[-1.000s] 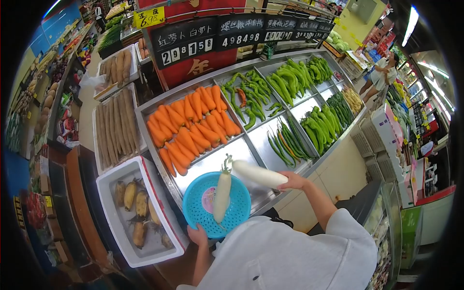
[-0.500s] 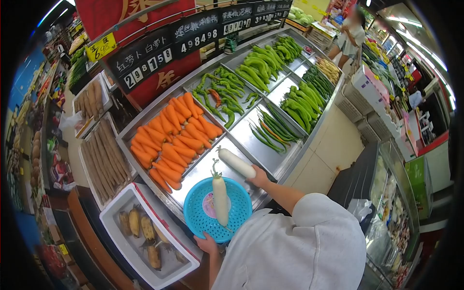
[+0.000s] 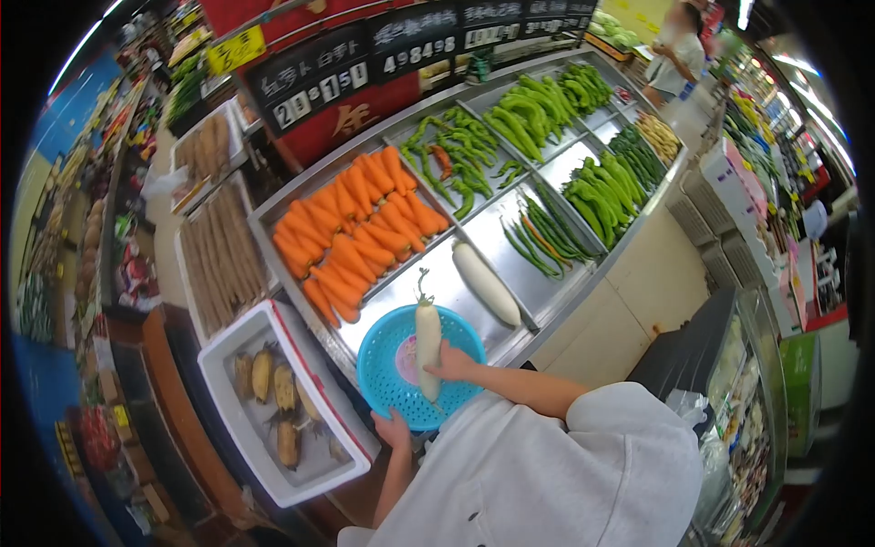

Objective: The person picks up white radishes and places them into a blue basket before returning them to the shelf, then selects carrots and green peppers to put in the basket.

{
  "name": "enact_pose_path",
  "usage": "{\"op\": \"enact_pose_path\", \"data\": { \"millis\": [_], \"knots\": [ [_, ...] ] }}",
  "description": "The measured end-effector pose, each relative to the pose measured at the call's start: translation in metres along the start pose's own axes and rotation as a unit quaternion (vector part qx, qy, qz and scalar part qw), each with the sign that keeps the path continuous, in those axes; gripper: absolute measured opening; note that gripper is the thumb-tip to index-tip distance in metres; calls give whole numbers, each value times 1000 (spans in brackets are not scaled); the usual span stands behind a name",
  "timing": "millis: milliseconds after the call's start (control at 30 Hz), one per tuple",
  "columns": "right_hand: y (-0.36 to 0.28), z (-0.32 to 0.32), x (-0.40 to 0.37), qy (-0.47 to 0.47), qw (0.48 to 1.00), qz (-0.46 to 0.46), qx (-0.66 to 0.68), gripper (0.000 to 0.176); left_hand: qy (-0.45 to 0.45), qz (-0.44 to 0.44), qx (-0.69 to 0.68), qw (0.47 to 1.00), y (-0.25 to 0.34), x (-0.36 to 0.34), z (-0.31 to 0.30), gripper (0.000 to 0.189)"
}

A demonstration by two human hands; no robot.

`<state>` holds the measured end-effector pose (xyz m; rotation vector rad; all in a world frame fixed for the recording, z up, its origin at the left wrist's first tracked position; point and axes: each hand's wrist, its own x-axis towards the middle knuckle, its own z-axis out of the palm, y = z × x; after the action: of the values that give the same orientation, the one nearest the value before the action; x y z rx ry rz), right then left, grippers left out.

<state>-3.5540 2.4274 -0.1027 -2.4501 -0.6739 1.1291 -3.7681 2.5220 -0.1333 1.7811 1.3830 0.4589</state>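
My left hand is closed on the near-left rim of a blue plastic colander with holes in its sides. Inside the colander lies a white radish with a green stem stub pointing away from me. My right hand reaches in from the right, its fingers wrapped against that radish's lower half. A second white radish rests diagonally in the metal compartment just behind the colander, untouched.
Carrots fill the compartment at left, with green peppers and chillies farther back in the metal display stand. A white foam box of lotus roots stands at left. Price boards hang behind; another person stands far right.
My right hand has let go of the radish in the metal compartment and moved left onto the one in the colander. The view has shifted a little. My left hand still holds the rim.
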Motion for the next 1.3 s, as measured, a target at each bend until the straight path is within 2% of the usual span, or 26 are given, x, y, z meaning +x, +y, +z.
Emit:
{"op": "enact_pose_path", "data": {
  "millis": [67, 100, 167, 200, 267, 300, 333, 400, 467, 500, 567, 633, 767, 833, 867, 933, 967, 1033, 1100, 1300],
  "knots": [
    [24, 33, 23, 67, 983, -7, 169, 70, 11, 4, -42, 999, -7, -5, 6, 32],
    [31, 41, 31, 53, 985, -16, 161, 70, 10, 20, -88, 996, -8, -10, 9, 31],
    [35, 46, 43, 99, 961, -84, 245, 77, 17, 17, -99, 995, 2, -17, 10, 30],
    [31, 46, 44, 90, 963, -91, 239, 77, 8, 26, -109, 994, 3, -20, 10, 30],
    [26, 48, 40, 109, 935, -34, 335, 75, -7, 15, -105, 994, -6, -19, 10, 33],
    [22, 44, 37, 106, 937, -38, 332, 75, -22, -26, -134, 990, 2, -18, 8, 38],
    [16, 36, 33, 86, 932, -40, 350, 71, -37, -65, -163, 984, 10, -15, 7, 42],
    [1, 19, 18, 61, 928, -44, 366, 66, -22, -49, -168, 984, 15, -13, 7, 47],
    [-24, -12, -1, -13, 866, 3, 501, 51, -8, -35, -171, 985, 21, -8, 4, 52],
    [-28, -25, -3, -19, 868, 5, 496, 51, -18, -29, -164, 986, 26, -5, -1, 54],
    [-29, -56, -7, -61, 821, -37, 567, 48, -22, -35, -155, 987, 31, -6, -11, 57],
    [-46, -100, -26, -54, 825, -69, 558, 44, -33, -27, -210, 977, 32, -4, -20, 58],
    [-57, -153, -50, -22, 878, -138, 457, 43, -13, -28, -253, 967, 35, -9, -30, 60],
    [-67, -157, -64, -32, 892, -146, 427, 43, -43, -49, -371, 926, 41, -12, -33, 60],
    [-73, -157, -72, -34, 909, -168, 381, 45, -32, -60, -372, 926, 45, -13, -35, 60],
    [-83, -153, -85, -51, 924, -184, 330, 46, -82, -152, -506, 845, 70, -18, -52, 59],
    [-88, -150, -91, -84, 922, -177, 333, 47, -73, -163, -505, 844, 76, -21, -59, 59],
    [-93, -140, -92, -118, 919, -170, 335, 47, -84, -202, -544, 810, 88, -21, -68, 60],
    [-99, -134, -92, -176, 900, -169, 361, 47, -79, -181, -546, 814, 90, -26, -73, 60],
    [-123, -131, -96, -150, 891, -245, 352, 54, -68, -131, -518, 843, 81, -30, -78, 62]
  ]
}}
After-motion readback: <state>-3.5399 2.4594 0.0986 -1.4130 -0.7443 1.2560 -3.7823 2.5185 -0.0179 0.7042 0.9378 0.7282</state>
